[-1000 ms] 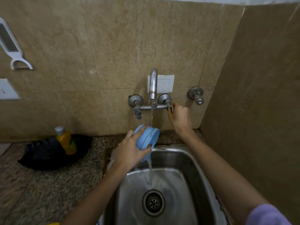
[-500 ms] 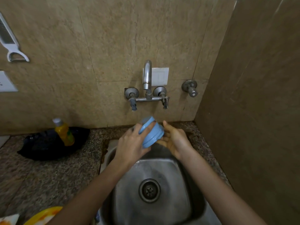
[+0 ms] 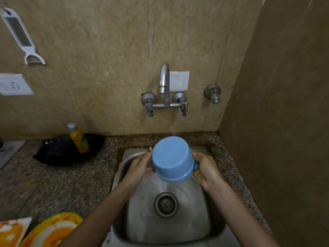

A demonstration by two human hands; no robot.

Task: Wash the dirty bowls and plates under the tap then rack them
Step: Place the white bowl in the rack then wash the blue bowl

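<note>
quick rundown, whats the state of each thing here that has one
blue plastic bowl: upturned, base toward the camera, held over the sink
left hand: on the bowl's left side
right hand: gripping the bowl's right side
steel tap: thin stream running
yellow bottle: capped, upright

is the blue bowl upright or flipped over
Flipped: the blue bowl's flat base faces the camera, rim pointing down toward the sink.

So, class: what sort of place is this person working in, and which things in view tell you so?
Most likely a home kitchen: a steel sink set in a speckled stone counter, a wall tap above it, and a peeler hanging on the tiled wall.
</note>
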